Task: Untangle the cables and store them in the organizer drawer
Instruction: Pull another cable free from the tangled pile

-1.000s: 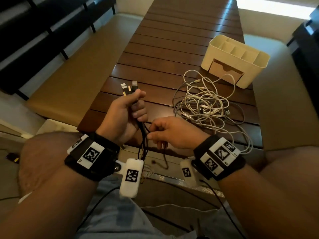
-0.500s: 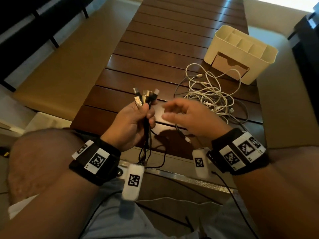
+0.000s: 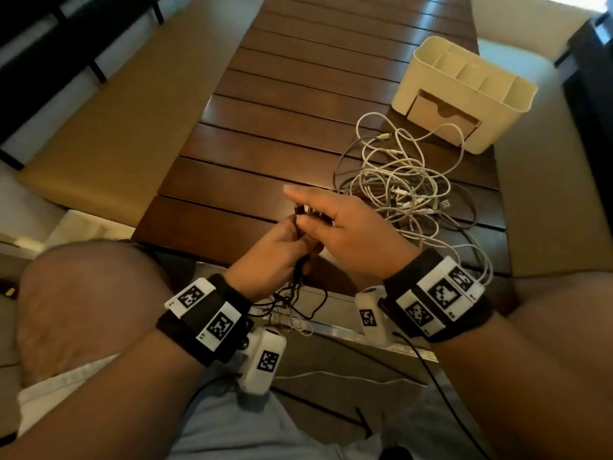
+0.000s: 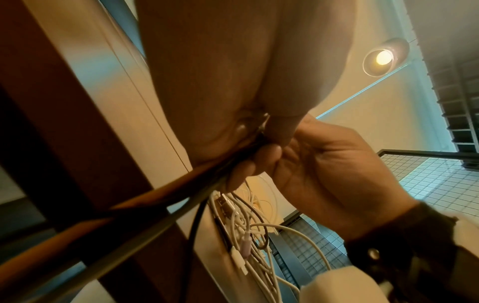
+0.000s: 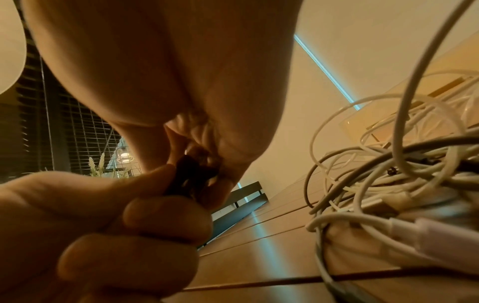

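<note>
My left hand (image 3: 275, 250) grips a bundle of black cables (image 3: 300, 280) just over the table's near edge; their loose lengths hang down below it. My right hand (image 3: 341, 224) covers the plug ends (image 5: 189, 176) from the right and pinches them with thumb and curled fingers, its index finger stretched out. In the left wrist view the black cables (image 4: 155, 215) run out from under both hands. A tangle of white cables (image 3: 398, 190) lies on the table right of my hands. Behind it stands the cream organizer (image 3: 497, 121), its drawer (image 3: 438, 116) closed.
The dark slatted wooden table (image 3: 265, 144) stretches away from me. Tan padded benches (image 3: 116, 127) run along both sides. Some white cable loops hang over the table's near right edge (image 3: 481, 270). My knees sit below the table edge.
My right hand was open beside the bundle and now pinches its plug ends. My left hand has brought the black cables lower and toward the right hand.
</note>
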Tool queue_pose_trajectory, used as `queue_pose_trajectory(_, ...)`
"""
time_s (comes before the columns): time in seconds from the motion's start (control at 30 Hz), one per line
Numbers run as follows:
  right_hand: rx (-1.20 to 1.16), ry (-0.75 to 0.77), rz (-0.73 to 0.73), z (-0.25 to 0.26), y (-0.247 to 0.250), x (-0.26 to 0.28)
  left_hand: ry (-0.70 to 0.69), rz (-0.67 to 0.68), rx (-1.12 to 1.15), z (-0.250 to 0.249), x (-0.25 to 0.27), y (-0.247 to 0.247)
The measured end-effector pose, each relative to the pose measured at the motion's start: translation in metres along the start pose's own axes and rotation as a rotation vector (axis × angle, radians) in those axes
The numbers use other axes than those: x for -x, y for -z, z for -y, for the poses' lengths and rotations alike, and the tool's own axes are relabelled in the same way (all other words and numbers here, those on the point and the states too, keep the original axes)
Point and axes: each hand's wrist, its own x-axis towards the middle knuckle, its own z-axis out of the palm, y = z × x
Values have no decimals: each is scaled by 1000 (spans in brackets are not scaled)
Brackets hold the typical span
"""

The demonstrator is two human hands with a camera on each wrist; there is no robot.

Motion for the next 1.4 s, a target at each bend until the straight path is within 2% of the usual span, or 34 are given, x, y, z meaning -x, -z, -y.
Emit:
queue_pose_trajectory(0.2, -6, 36, -27, -7, 1, -4, -2, -1, 28, -1, -1, 0)
queue_pose_trajectory(0.4, -29, 33, -251, -10, 5, -3, 0, -51, 11, -1, -4, 5)
queue_pose_trajectory(0.57, 69, -12, -160, -5, -2, -2, -15, -55, -56, -5, -2, 2)
queue_pose_trajectory(0.7, 58, -42, -189, -4, -6, -3, -18, -78, -85, -3, -2, 3)
queue_pose_trajectory(0.9, -37, -63, -168, -4, -1, -2, -47, -34, -71, -4, -2, 1)
queue_pose_trajectory(1.1, -151, -1, -316, -2, 3, -2, -54, -71, -61, -9, -2, 3)
queue_pose_trajectory(1.27, -212, -44, -230, -4, 7, -4, -56, -74, -83, -10, 0, 5)
queue_pose_trajectory(1.4, -374, -137, -178, -4, 25, -2, -20, -121, -65, -7, 1, 10)
